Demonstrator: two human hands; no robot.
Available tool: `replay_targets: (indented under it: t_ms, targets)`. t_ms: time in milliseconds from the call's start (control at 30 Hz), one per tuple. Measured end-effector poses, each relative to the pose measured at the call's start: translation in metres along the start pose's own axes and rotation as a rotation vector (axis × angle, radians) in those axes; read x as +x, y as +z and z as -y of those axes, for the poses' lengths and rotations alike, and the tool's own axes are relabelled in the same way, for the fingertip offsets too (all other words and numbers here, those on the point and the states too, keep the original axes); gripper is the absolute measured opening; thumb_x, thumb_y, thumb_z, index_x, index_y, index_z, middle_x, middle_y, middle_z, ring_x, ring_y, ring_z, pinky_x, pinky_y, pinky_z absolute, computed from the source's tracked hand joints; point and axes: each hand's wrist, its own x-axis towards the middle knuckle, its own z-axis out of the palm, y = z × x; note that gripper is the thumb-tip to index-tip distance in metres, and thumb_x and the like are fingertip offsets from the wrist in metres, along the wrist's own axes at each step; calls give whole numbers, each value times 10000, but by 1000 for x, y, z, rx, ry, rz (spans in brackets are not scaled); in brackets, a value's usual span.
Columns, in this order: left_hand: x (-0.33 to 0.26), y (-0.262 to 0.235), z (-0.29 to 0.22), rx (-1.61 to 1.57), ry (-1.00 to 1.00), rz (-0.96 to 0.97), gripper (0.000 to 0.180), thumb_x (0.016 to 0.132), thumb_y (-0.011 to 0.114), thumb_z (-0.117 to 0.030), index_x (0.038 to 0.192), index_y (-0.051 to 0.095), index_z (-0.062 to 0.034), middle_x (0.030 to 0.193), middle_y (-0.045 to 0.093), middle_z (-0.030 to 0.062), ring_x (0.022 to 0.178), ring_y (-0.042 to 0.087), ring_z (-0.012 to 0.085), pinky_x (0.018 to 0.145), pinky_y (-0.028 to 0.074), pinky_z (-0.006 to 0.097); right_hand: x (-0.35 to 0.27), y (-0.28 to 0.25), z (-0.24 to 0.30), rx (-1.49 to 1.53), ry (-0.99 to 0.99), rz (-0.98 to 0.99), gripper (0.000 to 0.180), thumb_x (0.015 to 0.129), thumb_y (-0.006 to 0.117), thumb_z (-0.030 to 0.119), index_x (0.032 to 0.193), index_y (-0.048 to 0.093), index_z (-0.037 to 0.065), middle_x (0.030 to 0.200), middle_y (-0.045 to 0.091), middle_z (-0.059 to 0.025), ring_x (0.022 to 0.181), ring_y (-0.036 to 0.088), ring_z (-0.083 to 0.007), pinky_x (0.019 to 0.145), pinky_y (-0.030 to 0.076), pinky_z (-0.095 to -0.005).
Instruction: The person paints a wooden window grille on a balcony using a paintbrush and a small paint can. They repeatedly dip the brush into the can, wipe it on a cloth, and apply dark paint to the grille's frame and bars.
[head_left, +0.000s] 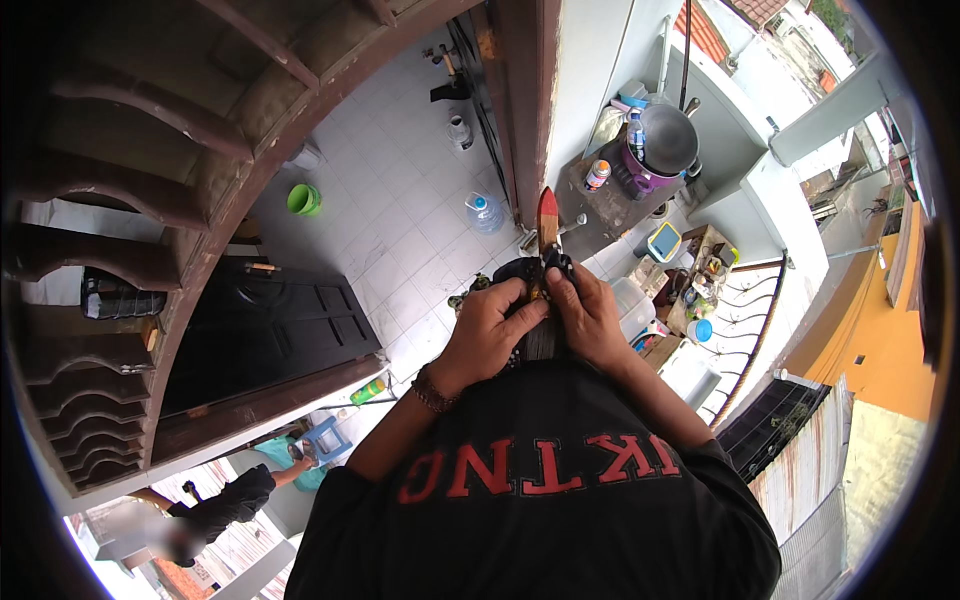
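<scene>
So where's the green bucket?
Upper left of the head view: the green bucket is on the tiled floor, between the brown railing and the water jug.

Floor [390,150] and tabletop [596,214] in daily use

A green bucket [304,200] and a water jug [485,214] are stood well apart on the pale tiles. On the tabletop, a grey pan [670,140] is rested over a purple tub [640,182], with a spray can [597,175] set near it. At the left, a black door [270,335] is seen; below it, a blue stool [326,440] is placed near a person [235,500] dressed in black. The far-right wall [905,345] is painted orange.
</scene>
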Motion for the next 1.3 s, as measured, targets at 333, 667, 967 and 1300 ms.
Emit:
replay_targets:
  t_ms: [333,667,967,1300]
  targets:
    - [-6,-2,-1,27,-1,172,345,929,646,-290,809,555,20,696,570,178,614,566,292,575,428,375,10,1,2,404,59,-42,402,1059,432,396,1062,586,25,886,583,8,840,524,-66,743,454,-243]
    - [7,-3,-9,79,7,-13,310,897,708,-276,937,642,24,817,666,148,738,645,236,670,490,337,27,9,-1,208,81,-146,471,1015,531,415,803,600,-1,632,545,-5,600,485,-87,548,419,-289]
    - [18,-5,-4,-24,-2,-22,227,906,681,-180,929,612,34,790,653,162,709,637,245,652,486,349,42,9,8,49,-16,-203,529,1009,549,397,725,606,-46,568,548,-62,575,495,-103,542,433,-320]
    - [13,-11,6,3,0,-123,214,934,637,-186,974,670,22,805,687,124,726,635,153,681,493,308,42,14,-6,57,-37,-308,465,1027,512,401,791,612,13,652,582,-12,618,524,-78,555,434,-272]
